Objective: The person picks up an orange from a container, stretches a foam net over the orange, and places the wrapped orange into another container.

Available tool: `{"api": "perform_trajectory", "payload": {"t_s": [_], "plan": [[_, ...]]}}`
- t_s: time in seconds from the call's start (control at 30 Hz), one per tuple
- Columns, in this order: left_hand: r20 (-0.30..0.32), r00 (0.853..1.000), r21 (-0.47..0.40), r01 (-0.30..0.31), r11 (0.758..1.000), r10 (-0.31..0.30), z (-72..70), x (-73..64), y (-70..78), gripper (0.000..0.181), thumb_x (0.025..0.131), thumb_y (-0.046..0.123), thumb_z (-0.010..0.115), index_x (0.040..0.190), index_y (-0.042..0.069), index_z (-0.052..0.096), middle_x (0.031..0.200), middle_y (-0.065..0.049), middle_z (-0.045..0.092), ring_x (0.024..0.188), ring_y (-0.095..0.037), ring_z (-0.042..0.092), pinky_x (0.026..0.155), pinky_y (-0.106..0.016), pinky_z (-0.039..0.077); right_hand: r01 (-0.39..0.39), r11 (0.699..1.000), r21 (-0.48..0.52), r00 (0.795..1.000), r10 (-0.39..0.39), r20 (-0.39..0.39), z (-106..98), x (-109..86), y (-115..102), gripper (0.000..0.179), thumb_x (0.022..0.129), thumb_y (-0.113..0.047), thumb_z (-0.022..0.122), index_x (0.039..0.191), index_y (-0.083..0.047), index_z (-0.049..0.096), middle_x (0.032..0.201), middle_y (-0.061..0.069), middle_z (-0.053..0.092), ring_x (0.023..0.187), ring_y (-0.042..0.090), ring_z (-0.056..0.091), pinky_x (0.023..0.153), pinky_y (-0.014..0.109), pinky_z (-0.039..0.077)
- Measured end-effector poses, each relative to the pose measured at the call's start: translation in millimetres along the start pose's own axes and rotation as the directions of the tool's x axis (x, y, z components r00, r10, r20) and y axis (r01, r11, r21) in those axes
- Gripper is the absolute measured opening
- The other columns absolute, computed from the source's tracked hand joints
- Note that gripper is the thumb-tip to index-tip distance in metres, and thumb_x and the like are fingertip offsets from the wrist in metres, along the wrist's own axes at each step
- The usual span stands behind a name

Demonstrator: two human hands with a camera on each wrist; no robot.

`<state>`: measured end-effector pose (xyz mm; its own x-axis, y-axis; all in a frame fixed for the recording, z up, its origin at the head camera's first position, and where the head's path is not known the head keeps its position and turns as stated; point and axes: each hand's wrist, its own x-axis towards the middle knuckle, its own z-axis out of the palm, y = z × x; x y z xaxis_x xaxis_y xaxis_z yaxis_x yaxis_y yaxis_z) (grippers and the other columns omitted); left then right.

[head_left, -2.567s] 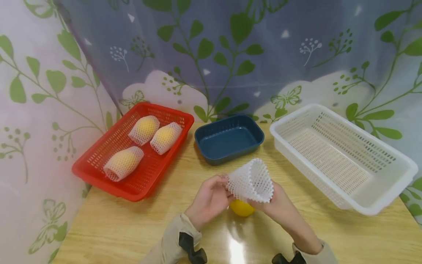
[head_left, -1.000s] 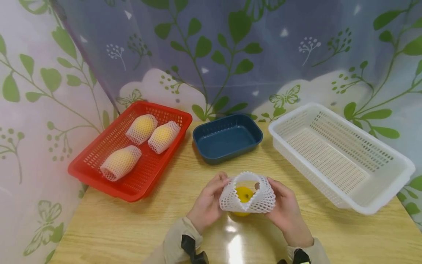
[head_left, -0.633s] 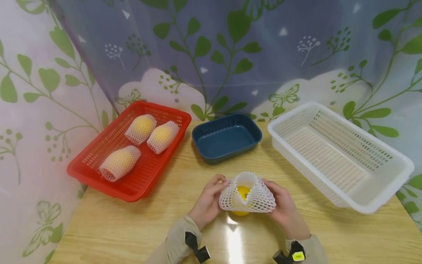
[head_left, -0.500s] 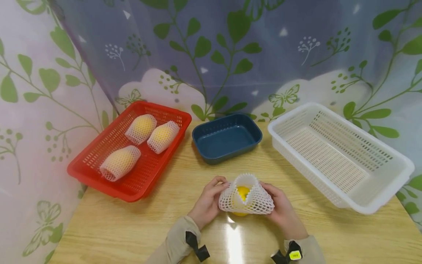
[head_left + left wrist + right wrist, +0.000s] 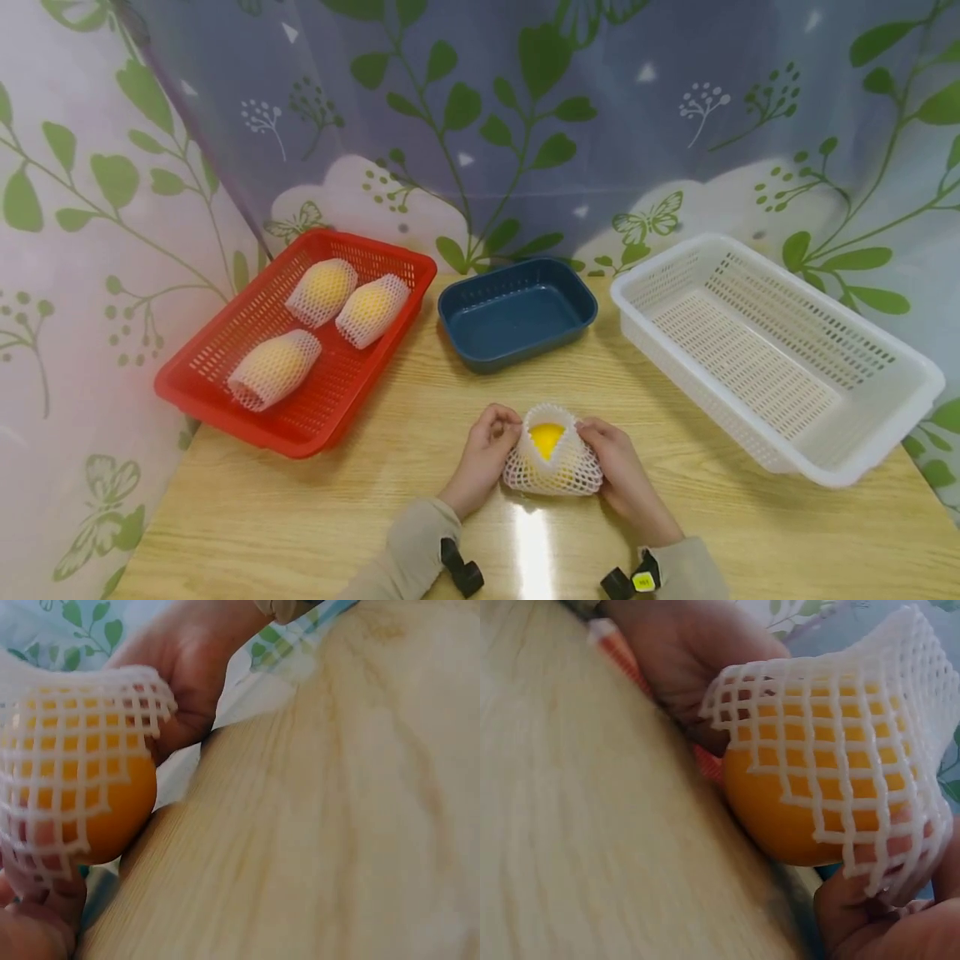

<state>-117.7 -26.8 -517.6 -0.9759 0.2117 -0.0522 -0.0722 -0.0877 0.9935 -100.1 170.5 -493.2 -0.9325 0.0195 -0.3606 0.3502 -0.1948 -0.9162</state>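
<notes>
A white foam fruit net (image 5: 553,482) is pulled partly over a round orange-yellow fruit (image 5: 547,439) on the table. My left hand (image 5: 483,458) pinches the net's left side, and my right hand (image 5: 618,473) pinches its right side. Both wrist views show the net draped over most of the fruit, whose lower part (image 5: 126,825) stays bare under the net's jagged edge. Through the net's upper opening the fruit's top shows in the head view. Some fingertips are hidden behind the mesh.
A red basket (image 5: 360,398) at the left holds several net-wrapped yellow fruits, one of them (image 5: 276,368) near its front. Behind the hands stands a small dark blue tray (image 5: 517,321). A white basket (image 5: 750,358) stands at the right. The wooden table (image 5: 315,517) reflects light in front.
The net, first held up above the fruit, has been spread wide and lowered around it. Both hands have since come closer together, and the fruit's lower part no longer shows in the head view.
</notes>
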Motion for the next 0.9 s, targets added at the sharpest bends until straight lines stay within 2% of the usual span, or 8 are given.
{"api": "perform_trajectory", "payload": {"t_s": [0.2, 0.33, 0.47, 0.57, 0.67, 0.73, 0.8, 0.9], "plan": [[-0.039, 0.996, 0.128, -0.075, 0.989, 0.081, 1.8, -0.4, -0.3, 0.009, 0.098, 0.002, 0.056, 0.107, 0.0, 0.056, 0.097, -0.005, 0.055, 0.076, -0.009, 0.048, 0.068, -0.018, 0.042, 0.075, 0.98, -0.187, 0.995, -0.086, -0.052, 4, -1.3, 1, 0.019, 0.102, -0.009, 0.047, 0.103, 0.006, 0.059, 0.074, 0.002, 0.058, 0.066, 0.011, 0.053, 0.06, 0.024, 0.046], [-0.06, 0.974, 0.249, -0.2, 0.948, 0.221, 2.2, -1.8, 1.5, 0.008, 0.098, -0.001, 0.056, 0.105, -0.003, 0.059, 0.1, -0.011, 0.057, 0.083, -0.016, 0.056, 0.072, -0.023, 0.049, 0.084, 0.976, -0.203, 0.993, -0.099, -0.064, 4, -1.4, 3, 0.02, 0.103, -0.01, 0.046, 0.104, 0.006, 0.059, 0.07, 0.001, 0.055, 0.062, 0.01, 0.052, 0.058, 0.024, 0.045], [-0.004, 0.917, 0.31, -0.379, 0.872, 0.399, 1.9, -5.4, 5.9, 0.025, 0.106, 0.008, 0.039, 0.113, 0.001, 0.062, 0.11, -0.011, 0.061, 0.103, -0.024, 0.057, 0.09, -0.033, 0.047, 0.095, 0.974, -0.207, 0.991, -0.112, -0.072, 4, -1.1, 5, 0.02, 0.104, -0.011, 0.047, 0.104, 0.006, 0.059, 0.069, 0.001, 0.054, 0.062, 0.01, 0.051, 0.057, 0.024, 0.045], [0.14, 0.861, 0.254, -0.509, 0.823, 0.489, 2.1, -9.6, 7.5, 0.05, 0.109, 0.03, 0.018, 0.129, 0.006, 0.057, 0.125, -0.009, 0.059, 0.118, -0.026, 0.053, 0.101, -0.039, 0.041, 0.103, 0.97, -0.22, 0.989, -0.123, -0.079, 4, -1.0, 5, 0.021, 0.104, -0.011, 0.047, 0.104, 0.005, 0.059, 0.069, 0.001, 0.055, 0.062, 0.01, 0.052, 0.057, 0.024, 0.045], [0.304, 0.801, 0.231, -0.587, 0.776, 0.515, 3.6, -12.8, 6.0, 0.069, 0.103, 0.057, 0.012, 0.142, 0.01, 0.045, 0.138, -0.008, 0.051, 0.128, -0.026, 0.046, 0.109, -0.044, 0.034, 0.114, 0.965, -0.237, 0.988, -0.136, -0.079, 4, -1.5, 6, 0.02, 0.103, -0.011, 0.047, 0.104, 0.006, 0.059, 0.069, 0.001, 0.056, 0.062, 0.01, 0.053, 0.057, 0.024, 0.046], [0.379, 0.784, 0.261, -0.6, 0.756, 0.491, 5.5, -13.9, 4.6, 0.077, 0.098, 0.07, 0.022, 0.148, 0.013, 0.038, 0.145, -0.007, 0.044, 0.132, -0.025, 0.041, 0.111, -0.046, 0.031, 0.142, 0.953, -0.267, 0.982, -0.168, -0.08, 5, -1.7, 6, 0.02, 0.103, -0.009, 0.047, 0.104, 0.007, 0.059, 0.069, 0.002, 0.058, 0.062, 0.011, 0.054, 0.057, 0.024, 0.046], [0.413, 0.795, 0.312, -0.581, 0.751, 0.444, 8.2, -14.4, 3.9, 0.078, 0.093, 0.07, 0.042, 0.15, 0.017, 0.034, 0.148, -0.003, 0.039, 0.135, -0.022, 0.037, 0.112, -0.045, 0.03, 0.18, 0.933, -0.312, 0.973, -0.215, -0.082, 5, -1.4, 8, 0.019, 0.102, -0.008, 0.047, 0.104, 0.007, 0.059, 0.068, 0.003, 0.059, 0.061, 0.011, 0.054, 0.057, 0.024, 0.046], [0.411, 0.825, 0.397, -0.546, 0.738, 0.389, 12.5, -13.6, 2.9, 0.083, 0.085, 0.056, 0.071, 0.15, 0.022, 0.033, 0.149, 0.003, 0.038, 0.134, -0.018, 0.037, 0.11, -0.041, 0.035, 0.245, 0.87, -0.429, 0.945, -0.313, -0.094, 4, -0.5, 11, 0.017, 0.101, -0.007, 0.05, 0.101, 0.006, 0.062, 0.066, 0.003, 0.058, 0.059, 0.01, 0.052, 0.055, 0.023, 0.044]]}}
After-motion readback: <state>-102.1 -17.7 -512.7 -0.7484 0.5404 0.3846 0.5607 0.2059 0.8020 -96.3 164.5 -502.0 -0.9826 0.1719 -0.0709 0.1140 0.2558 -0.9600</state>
